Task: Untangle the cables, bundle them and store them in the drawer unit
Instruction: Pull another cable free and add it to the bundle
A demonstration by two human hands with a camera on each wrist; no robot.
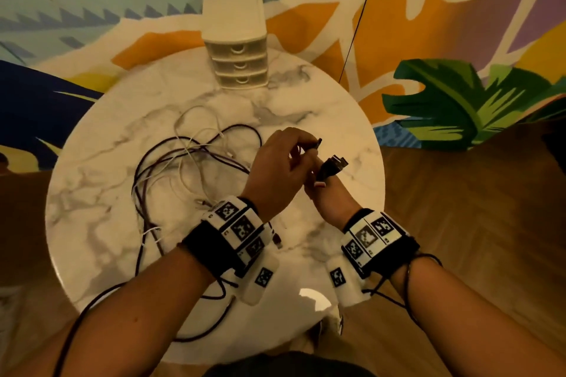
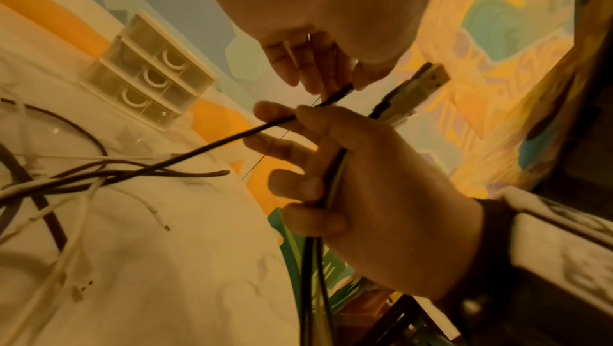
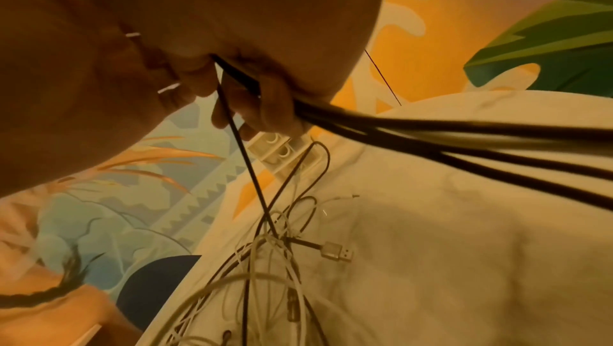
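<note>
Dark and white cables lie tangled [image 1: 190, 162] on the left half of the round marble table [image 1: 321, 101]. Above the table's middle, my left hand [image 1: 309, 147] pinches the end of a thin black cable [image 2: 265, 129] that runs down into the tangle [image 3: 265, 236]. Just right of it, my right hand [image 1: 318, 174] grips a bunch of dark cables, with their USB plugs [image 1: 337, 162] sticking out above the fingers [image 2: 291, 147]. The white three-drawer unit [image 1: 237, 61] stands at the table's far edge with its drawers closed.
A loose silver USB plug [image 3: 336, 252] lies on the marble beside the tangle. A thin black cord [image 1: 358, 21] hangs down past the table's far right edge. A patterned rug surrounds the table, with wood floor [image 1: 459, 223] on the right.
</note>
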